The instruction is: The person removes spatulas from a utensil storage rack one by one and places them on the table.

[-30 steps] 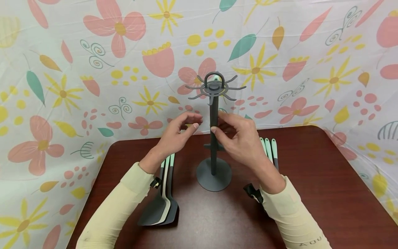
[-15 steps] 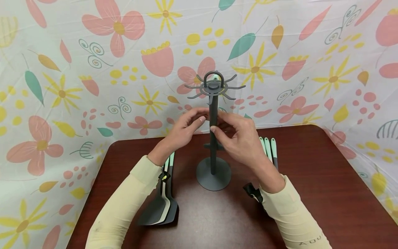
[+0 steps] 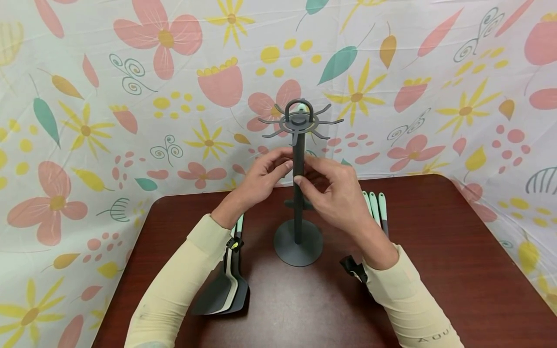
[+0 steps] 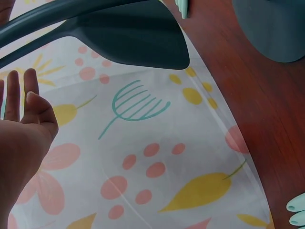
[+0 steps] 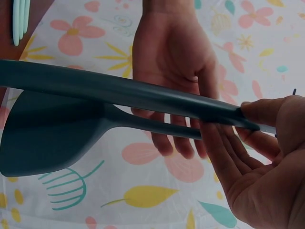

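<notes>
A dark grey utensil stand (image 3: pixel 298 212) stands upright on its round base, topped by a ring of hooks and a loop. Behind its pole hangs a turner (image 5: pixel 52 138) with a dark blade, low in the head view. My right hand (image 3: pixel 335 193) grips the pole at mid-height, thumb on the front and fingers reaching behind, close to the turner's shaft. My left hand (image 3: pixel 258 179) is on the other side, thumb tip near the pole. Its fingers extend loosely behind the pole and turner in the right wrist view.
On the brown table (image 3: pixel 461 251), several utensils (image 3: pixel 222 290) with mint handles and dark or cream heads lie left of the stand. Mint handles (image 3: pixel 374 205) of other utensils show beside my right forearm. A floral cloth (image 3: pixel 174 96) hangs behind the table.
My left hand has moved right, toward the pole, and its fingers now reach behind it. My right hand has kept its hold on the stand.
</notes>
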Action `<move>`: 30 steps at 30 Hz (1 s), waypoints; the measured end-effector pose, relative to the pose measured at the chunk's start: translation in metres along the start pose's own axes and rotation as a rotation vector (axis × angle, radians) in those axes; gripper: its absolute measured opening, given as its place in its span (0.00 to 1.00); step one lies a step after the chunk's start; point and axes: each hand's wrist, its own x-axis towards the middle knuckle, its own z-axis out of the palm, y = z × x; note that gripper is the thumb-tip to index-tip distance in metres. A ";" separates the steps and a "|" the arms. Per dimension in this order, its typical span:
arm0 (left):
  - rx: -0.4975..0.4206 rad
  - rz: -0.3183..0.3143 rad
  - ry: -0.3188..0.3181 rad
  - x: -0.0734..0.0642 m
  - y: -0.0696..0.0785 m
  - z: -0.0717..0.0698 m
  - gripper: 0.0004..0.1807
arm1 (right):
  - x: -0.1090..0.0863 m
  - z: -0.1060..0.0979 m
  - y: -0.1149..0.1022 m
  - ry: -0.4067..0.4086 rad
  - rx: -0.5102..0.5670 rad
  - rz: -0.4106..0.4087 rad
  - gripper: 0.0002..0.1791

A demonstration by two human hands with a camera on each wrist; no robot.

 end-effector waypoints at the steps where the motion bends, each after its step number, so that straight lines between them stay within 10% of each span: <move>1: -0.004 0.007 -0.002 0.001 0.000 0.000 0.18 | 0.000 0.000 0.000 0.000 0.001 0.001 0.20; 30: -0.032 0.067 -0.052 0.005 0.005 0.001 0.12 | 0.000 0.001 0.001 0.007 0.023 -0.005 0.18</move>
